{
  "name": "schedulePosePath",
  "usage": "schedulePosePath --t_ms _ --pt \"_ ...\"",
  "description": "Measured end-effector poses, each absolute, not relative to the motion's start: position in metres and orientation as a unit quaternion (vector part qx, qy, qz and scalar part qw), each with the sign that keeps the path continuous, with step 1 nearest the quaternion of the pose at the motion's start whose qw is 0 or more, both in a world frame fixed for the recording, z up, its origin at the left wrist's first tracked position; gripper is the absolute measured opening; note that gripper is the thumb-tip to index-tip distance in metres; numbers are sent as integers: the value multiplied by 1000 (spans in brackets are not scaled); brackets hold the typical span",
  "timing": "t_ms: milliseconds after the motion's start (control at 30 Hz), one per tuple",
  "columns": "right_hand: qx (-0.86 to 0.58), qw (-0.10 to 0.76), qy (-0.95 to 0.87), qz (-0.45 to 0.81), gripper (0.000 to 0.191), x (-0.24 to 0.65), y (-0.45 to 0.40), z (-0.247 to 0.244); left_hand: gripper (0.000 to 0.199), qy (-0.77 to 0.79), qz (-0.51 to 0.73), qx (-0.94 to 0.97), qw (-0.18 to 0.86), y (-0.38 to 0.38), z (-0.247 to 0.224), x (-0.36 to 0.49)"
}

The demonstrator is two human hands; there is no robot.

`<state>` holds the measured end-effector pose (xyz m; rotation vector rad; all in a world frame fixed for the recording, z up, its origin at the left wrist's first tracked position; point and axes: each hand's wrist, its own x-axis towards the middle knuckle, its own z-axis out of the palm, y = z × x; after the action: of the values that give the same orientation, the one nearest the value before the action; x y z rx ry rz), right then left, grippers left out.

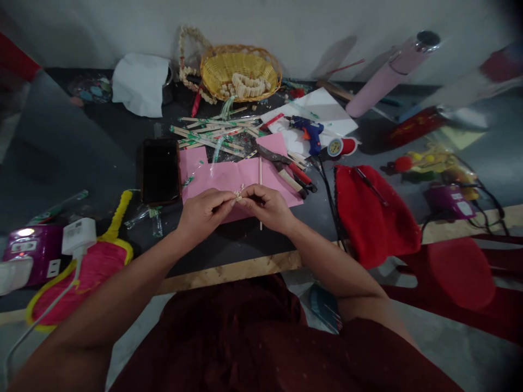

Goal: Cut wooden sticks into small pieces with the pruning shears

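My left hand (206,213) and my right hand (269,207) meet over pink paper (229,176) near the table's front. Both are closed, fingertips pinching a small cluster of pale wooden-looking pieces (239,194) between them. A thin pale stick (260,170) runs upright past my right hand, its middle hidden by the hand; I cannot tell whether the hand grips it. Just beyond lie pruning shears (281,166) with red and black handles. Several chopsticks in printed wrappers (212,133) are heaped behind the paper.
A yellow woven basket (241,57) holds pale pieces at the back. A phone (160,171) lies left; a blue glue gun (312,133), thread spool (341,146) and red cloth (371,218) lie right. A pink bottle (384,79) stands behind. Purple power boxes (36,247) flank the table.
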<state>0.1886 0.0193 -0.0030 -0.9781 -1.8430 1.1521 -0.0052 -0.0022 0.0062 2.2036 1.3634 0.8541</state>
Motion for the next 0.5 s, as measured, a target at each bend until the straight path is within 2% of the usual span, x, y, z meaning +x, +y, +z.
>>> schedulePosePath --t_ms 500 --pt "-385 361 -726 440 20 189 20 -6 21 493 293 792 210 -1 5 -6"
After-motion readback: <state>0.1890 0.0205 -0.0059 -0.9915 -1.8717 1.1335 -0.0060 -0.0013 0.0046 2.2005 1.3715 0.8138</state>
